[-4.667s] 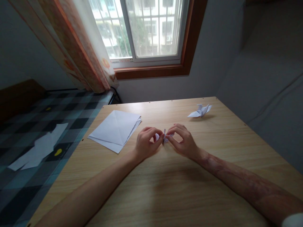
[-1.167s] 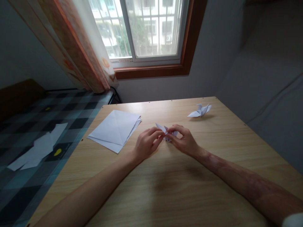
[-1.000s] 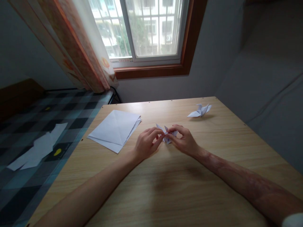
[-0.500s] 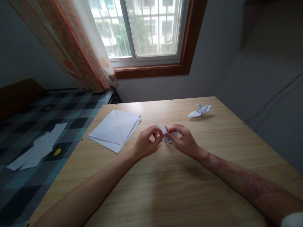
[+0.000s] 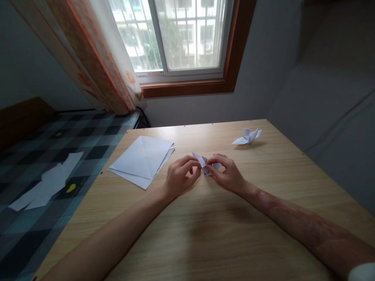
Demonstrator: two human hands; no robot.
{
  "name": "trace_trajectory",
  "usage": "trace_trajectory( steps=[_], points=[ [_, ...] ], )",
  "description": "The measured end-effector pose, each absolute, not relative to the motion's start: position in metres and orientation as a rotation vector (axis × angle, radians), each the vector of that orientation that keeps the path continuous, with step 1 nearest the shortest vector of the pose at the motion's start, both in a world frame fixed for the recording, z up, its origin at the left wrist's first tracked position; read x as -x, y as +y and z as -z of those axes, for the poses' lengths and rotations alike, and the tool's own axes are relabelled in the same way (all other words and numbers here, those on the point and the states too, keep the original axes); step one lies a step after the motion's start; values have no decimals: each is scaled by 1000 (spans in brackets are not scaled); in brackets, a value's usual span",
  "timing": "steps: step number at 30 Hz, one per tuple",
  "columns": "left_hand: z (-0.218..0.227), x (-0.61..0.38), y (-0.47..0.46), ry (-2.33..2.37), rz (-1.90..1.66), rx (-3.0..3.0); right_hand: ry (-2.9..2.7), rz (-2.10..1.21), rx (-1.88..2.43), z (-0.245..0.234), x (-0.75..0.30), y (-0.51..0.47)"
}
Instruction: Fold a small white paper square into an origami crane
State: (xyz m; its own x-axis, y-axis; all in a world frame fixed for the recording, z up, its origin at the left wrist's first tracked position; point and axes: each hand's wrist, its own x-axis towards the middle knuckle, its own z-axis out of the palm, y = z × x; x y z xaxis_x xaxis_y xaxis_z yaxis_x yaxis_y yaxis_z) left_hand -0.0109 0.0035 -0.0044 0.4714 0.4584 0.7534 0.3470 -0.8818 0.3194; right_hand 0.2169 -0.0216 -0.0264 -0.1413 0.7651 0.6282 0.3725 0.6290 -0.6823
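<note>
A small folded white paper crane (image 5: 200,158) is held between my two hands, a little above the wooden table (image 5: 228,242). My left hand (image 5: 182,175) pinches its near left part between thumb and forefinger. From the other side my right hand (image 5: 227,171) grips it with thumb and fingers, which hide part of the folds. One pointed flap rises up and to the left, and another piece shows behind the right fingers. Farther back on the right, a finished-looking paper crane (image 5: 248,137) rests on the tabletop with its wings spread.
Left of my hands lies a stack of creased white paper sheets (image 5: 140,160). Beside the table is a bed with a checked cover (image 5: 17,234), where cut paper scraps (image 5: 51,183) lie. A window (image 5: 190,35) and a curtain (image 5: 96,58) are beyond.
The folded paper has turned slightly between my fingers, and its upper left flap shows more broadly now. My left fingers have shifted slightly left; the rest stays in place.
</note>
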Motion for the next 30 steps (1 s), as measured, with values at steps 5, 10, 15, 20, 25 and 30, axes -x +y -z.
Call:
trace_trajectory(
  steps=[5,10,15,20,25,30],
  points=[
    [3,10,0,692,-1374,-2660,-1782,-426,932,23,-216,-23],
    [3,10,0,705,-1330,-2575,-1788,-415,939,24,-216,-22],
    [4,12,0,715,-1326,-2559,-1809,-431,937,25,-217,-22],
    [4,11,-1,754,-1339,-2569,-1828,-434,924,24,-217,-21],
    [4,11,-1,790,-1326,-2630,-1826,-435,946,24,-217,-22],
    [4,13,-1,830,-1369,-2671,-1919,-399,905,25,-216,-24]
  ],
)
